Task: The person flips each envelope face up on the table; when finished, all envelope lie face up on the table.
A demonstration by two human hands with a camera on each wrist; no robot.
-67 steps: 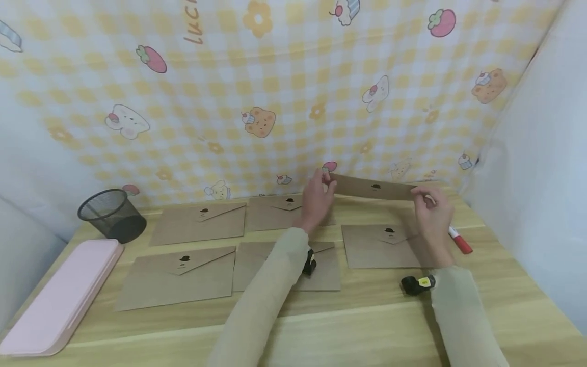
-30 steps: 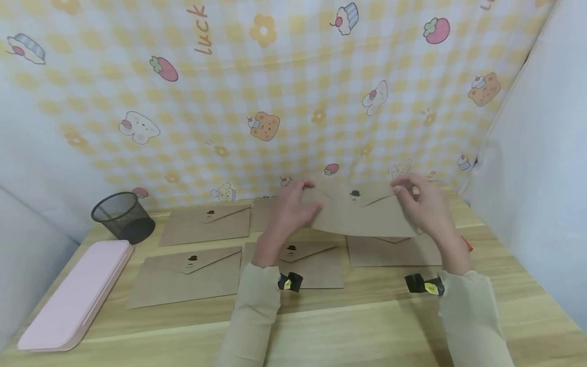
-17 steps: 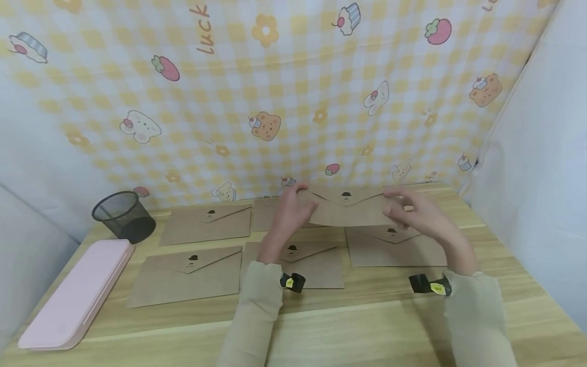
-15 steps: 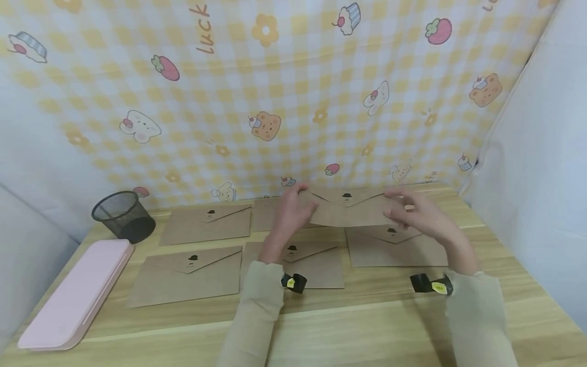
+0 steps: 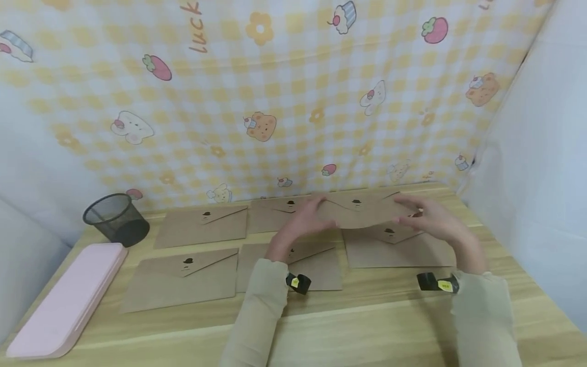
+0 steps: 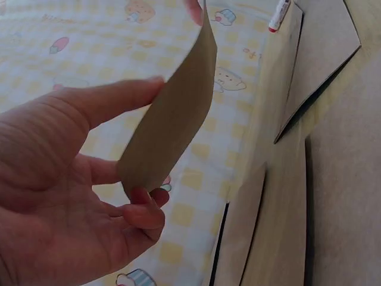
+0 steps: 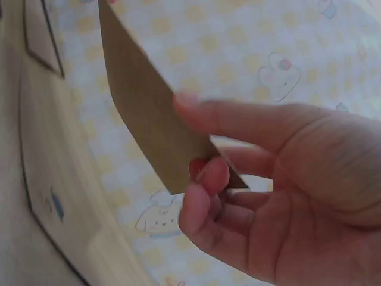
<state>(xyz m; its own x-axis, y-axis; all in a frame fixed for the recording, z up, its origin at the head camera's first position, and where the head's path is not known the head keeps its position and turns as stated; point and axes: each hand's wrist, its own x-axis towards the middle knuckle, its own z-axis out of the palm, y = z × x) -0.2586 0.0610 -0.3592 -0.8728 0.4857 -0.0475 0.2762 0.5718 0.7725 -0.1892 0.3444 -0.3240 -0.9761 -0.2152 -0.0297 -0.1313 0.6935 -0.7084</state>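
Observation:
A brown kraft envelope (image 5: 362,213) with a small black hat print on its pointed flap is held between both hands. My left hand (image 5: 304,219) pinches its left end, and my right hand (image 5: 428,216) its right end. It bows slightly and overlaps another envelope (image 5: 390,250) lying on the table below. In the left wrist view the held envelope (image 6: 172,113) curves away from the fingertips. Fingers and thumb grip its short edge in the right wrist view too, where the envelope (image 7: 146,116) stands nearly edge-on.
Several matching envelopes lie flat in two rows, including one at front left (image 5: 183,288) and one at back left (image 5: 197,234). A black mesh cup (image 5: 116,219) and pink case (image 5: 69,300) stand at left. A red-tipped marker (image 6: 278,15) shows in the left wrist view.
Since the earliest frame, the envelope has come down from near the back cloth, its flap face turning toward the head camera. The hands came closer together, lately shifting slightly right and bowing it.

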